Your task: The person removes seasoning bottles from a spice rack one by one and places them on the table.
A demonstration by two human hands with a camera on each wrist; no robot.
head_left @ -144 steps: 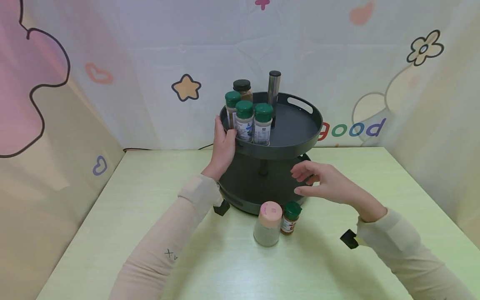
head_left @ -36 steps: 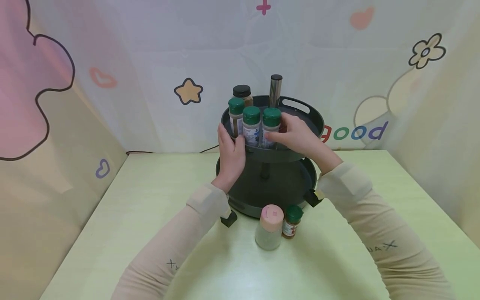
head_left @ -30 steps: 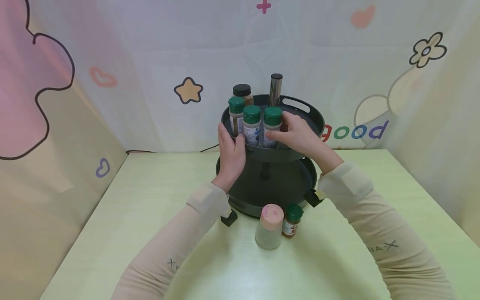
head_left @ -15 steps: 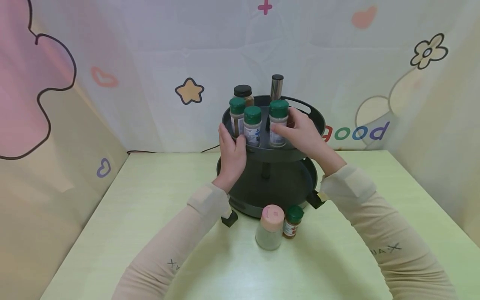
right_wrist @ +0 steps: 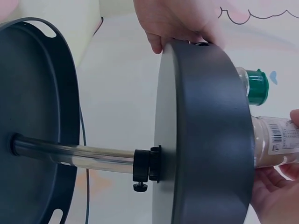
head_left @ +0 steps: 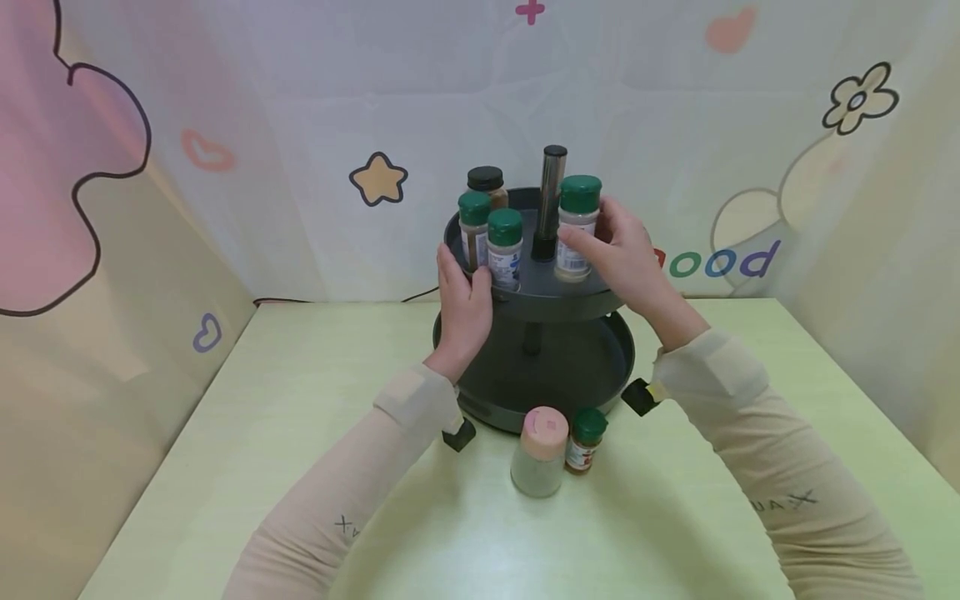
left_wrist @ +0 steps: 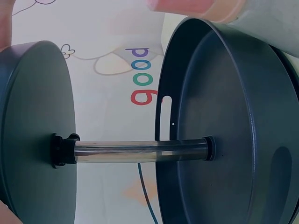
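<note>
My right hand (head_left: 628,252) grips a green-capped spice jar (head_left: 576,246) with a white label, upright over the upper tier, right of the metal post (head_left: 551,187). Its fingers are partly hidden behind the jar. At the left rim, my left hand (head_left: 462,310) holds the upper tier of a dark two-tier tray (head_left: 555,307), its thumb at the front. Beside that thumb stand two more green-capped jars, a front one (head_left: 505,258) and a brownish one (head_left: 474,229). A black-capped jar (head_left: 486,182) sits behind them. In the right wrist view, the held jar (right_wrist: 275,140) shows its barcode.
A pink-lidded clear jar (head_left: 540,458) and a small green-capped red-brown jar (head_left: 582,446) stand on the pale table (head_left: 345,350), in front of the lower tier (head_left: 510,383). A printed curtain (head_left: 300,167) hangs behind.
My right hand came in from the right, took the rightmost green-capped jar from beside the others and moved it right and back across the upper tier. The left hand has stayed at the rim.
</note>
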